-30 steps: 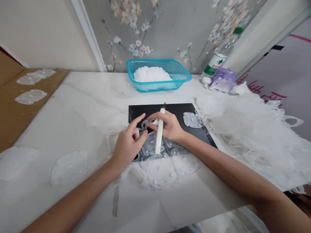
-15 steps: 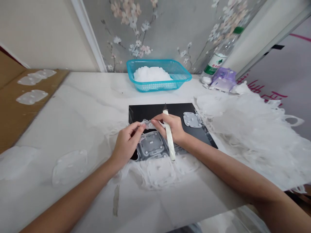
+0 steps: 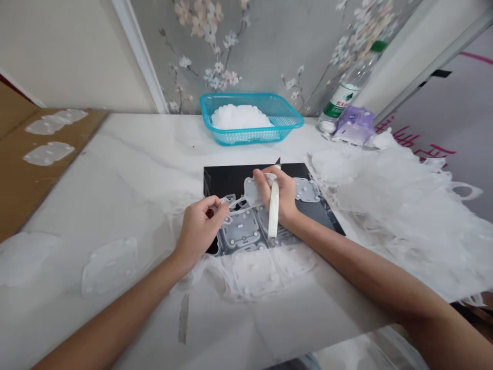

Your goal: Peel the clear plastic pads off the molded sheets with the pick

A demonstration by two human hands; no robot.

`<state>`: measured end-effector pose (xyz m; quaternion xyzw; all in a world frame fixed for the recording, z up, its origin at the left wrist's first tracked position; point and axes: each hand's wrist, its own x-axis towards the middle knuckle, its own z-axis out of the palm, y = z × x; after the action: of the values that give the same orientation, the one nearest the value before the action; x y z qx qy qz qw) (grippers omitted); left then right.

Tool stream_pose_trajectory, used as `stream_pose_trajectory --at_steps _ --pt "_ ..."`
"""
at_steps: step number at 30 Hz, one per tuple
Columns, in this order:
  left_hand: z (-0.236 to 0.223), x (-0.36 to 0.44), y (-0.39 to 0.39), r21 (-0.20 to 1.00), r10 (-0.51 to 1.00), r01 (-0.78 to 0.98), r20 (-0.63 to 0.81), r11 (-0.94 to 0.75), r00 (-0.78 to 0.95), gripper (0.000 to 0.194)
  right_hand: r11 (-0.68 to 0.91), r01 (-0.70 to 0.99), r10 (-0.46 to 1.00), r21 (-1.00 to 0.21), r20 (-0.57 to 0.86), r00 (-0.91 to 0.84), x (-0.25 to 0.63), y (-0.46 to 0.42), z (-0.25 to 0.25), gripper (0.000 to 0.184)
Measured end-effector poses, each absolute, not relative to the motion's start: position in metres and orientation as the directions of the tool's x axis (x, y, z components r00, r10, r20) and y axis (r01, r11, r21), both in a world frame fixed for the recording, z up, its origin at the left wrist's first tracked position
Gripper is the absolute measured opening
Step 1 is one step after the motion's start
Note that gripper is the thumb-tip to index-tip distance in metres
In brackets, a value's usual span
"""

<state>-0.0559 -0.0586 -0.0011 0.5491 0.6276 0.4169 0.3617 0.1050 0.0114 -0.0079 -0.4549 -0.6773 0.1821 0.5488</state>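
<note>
My left hand (image 3: 204,221) pinches the stringy edge strip of a translucent rubbery sheet (image 3: 239,228) that has several rounded, dotted pieces in it. My right hand (image 3: 280,195) grips a knife (image 3: 273,208) with a pale wrapped handle, its dark pointed blade facing away from me. Between the thumb and fingers of that same hand is a clear piece (image 3: 252,191), lifted beside the sheet; thin strands stretch from it toward my left hand. Beneath lies a black board (image 3: 227,174). Another cut piece (image 3: 307,190) rests on the board's right part.
A blue basket (image 3: 252,137) holding a stack of white pieces stands by the wall. At right spreads a large heap of translucent scraps (image 3: 404,216), behind it a bottle (image 3: 342,97) and a purple packet (image 3: 356,126). Loose pieces (image 3: 110,267) lie at left, others on cardboard (image 3: 82,136).
My right hand has moved right and slightly away from me, pulling the clear piece apart from my left hand. Strands now stretch between them. My left hand has barely moved.
</note>
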Motion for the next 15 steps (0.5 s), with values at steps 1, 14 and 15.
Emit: stream_pose_trajectory --at_steps 1,14,15 --pt "-0.0009 -0.0559 -0.0586 0.921 0.99 0.386 0.003 0.051 -0.139 0.027 0.491 0.391 0.832 -0.778 0.552 0.054 0.1058 0.0127 -0.0076 0.033" --pt "0.0075 -0.0527 -0.0604 0.891 0.995 0.455 0.039 0.006 -0.089 0.031 0.34 0.267 0.908 -0.902 0.388 0.156 0.1085 0.0189 -0.009 0.037" --pt "0.0074 -0.0526 -0.0603 0.889 0.995 0.457 0.046 -0.003 -0.083 0.032 0.334 0.263 0.911 -0.905 0.382 0.158 0.108 0.0185 -0.0088 0.037"
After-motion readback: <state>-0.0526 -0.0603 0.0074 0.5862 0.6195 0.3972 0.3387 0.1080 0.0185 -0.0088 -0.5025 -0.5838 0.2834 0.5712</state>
